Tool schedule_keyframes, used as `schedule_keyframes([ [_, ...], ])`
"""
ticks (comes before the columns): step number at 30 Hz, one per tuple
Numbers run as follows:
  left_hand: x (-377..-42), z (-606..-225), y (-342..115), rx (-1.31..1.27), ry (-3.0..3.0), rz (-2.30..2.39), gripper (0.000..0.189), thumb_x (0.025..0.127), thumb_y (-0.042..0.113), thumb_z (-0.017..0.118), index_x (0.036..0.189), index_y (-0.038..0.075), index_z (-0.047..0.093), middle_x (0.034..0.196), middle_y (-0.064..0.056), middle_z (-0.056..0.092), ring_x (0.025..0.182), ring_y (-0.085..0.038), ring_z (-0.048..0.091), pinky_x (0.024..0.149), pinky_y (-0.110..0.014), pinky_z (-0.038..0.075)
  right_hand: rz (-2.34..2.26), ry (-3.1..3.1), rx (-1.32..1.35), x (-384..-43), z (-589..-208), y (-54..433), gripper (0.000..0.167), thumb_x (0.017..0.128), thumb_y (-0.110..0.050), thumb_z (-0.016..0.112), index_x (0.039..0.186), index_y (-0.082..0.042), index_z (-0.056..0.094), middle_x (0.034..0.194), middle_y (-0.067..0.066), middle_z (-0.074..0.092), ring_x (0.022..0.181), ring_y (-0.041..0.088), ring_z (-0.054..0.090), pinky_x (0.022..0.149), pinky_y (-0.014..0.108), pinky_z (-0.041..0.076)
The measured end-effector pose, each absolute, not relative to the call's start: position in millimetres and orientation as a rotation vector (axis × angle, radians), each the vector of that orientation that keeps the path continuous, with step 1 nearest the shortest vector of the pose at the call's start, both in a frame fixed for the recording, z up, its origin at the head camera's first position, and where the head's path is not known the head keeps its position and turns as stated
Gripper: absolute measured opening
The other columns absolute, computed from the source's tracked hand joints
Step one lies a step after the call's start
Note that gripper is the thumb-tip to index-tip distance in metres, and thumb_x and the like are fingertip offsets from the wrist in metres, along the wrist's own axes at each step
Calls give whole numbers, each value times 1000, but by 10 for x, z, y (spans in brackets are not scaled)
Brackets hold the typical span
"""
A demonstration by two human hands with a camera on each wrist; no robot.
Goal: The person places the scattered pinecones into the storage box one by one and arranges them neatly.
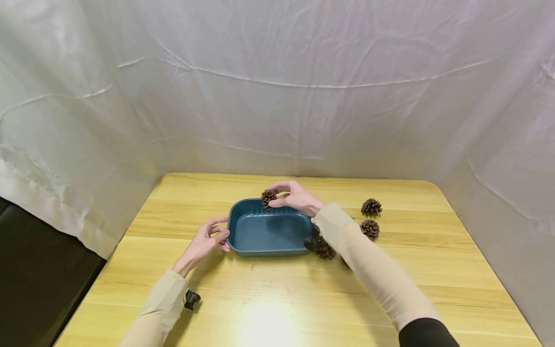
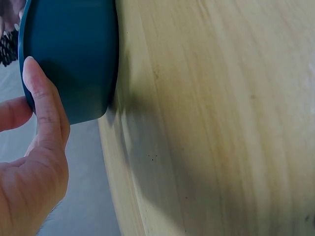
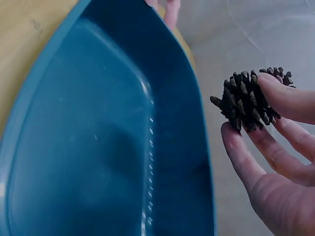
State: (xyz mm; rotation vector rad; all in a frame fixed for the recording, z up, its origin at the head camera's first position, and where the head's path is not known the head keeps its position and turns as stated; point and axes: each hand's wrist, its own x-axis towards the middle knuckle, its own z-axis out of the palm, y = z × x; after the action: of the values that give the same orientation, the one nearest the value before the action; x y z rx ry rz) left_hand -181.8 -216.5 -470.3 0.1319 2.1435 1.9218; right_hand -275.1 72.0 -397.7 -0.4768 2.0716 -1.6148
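A deep blue rectangular dish (image 1: 270, 231) with rounded corners stands on the wooden table. My left hand (image 1: 209, 239) holds its left end, with the fingers (image 2: 44, 105) against the outer wall and at the rim. My right hand (image 1: 295, 196) pinches a brown pine cone (image 3: 246, 101) between thumb and fingers, over the dish's far rim. Inside, the visible floor of the dish is bare, with a shadow on it. More pine cones (image 1: 370, 230) lie to the dish's right, some partly hidden beneath the right forearm.
Another pine cone (image 1: 371, 207) sits farther back on the right of the wooden table (image 1: 269, 284). Pale cloth (image 1: 295, 120) hangs behind and at both sides. Small black cameras (image 1: 191, 300) are worn on the wrists. Something black (image 1: 30, 279) stands beyond the table's left edge.
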Motion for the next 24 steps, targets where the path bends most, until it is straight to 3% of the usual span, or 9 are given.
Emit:
schedule_keyframes([
  [9, -1833, -4718, -2154, 145, 2141, 1918, 52, 101, -1, 52, 148, -12, 31, 98, -14, 61, 67, -11, 65, 68, -26, 65, -1626, 2085, -403, -2756, -4189, 504, 48, 88, -3, 74, 134, -4, 60, 137, 16, 57, 123, 26, 55, 100, 35, 57],
  [14, -1838, -4737, -2146, 153, 2135, 1925, 52, 100, -3, 51, 148, -12, 31, 96, -13, 61, 66, -10, 65, 68, -27, 66, -1680, 2004, -377, -2755, -4306, 444, 48, 90, -1, 71, 136, -1, 58, 130, 16, 57, 113, 23, 57, 99, 36, 59],
  [20, -1835, -4755, -2140, 160, 2117, 1933, 52, 100, -4, 51, 147, -13, 31, 94, -10, 60, 66, -10, 65, 68, -26, 66, -1748, 1933, -378, -2742, -4419, 369, 45, 90, 1, 69, 134, 3, 58, 123, 16, 58, 100, 17, 61, 108, 53, 54],
  [24, -1833, -4751, -2140, 164, 2116, 1937, 52, 101, -3, 51, 148, -13, 31, 95, -10, 60, 66, -10, 65, 68, -27, 66, -1766, 1933, -378, -2735, -4472, 312, 45, 91, -1, 70, 135, 4, 58, 124, 17, 60, 97, 15, 63, 107, 54, 54],
])
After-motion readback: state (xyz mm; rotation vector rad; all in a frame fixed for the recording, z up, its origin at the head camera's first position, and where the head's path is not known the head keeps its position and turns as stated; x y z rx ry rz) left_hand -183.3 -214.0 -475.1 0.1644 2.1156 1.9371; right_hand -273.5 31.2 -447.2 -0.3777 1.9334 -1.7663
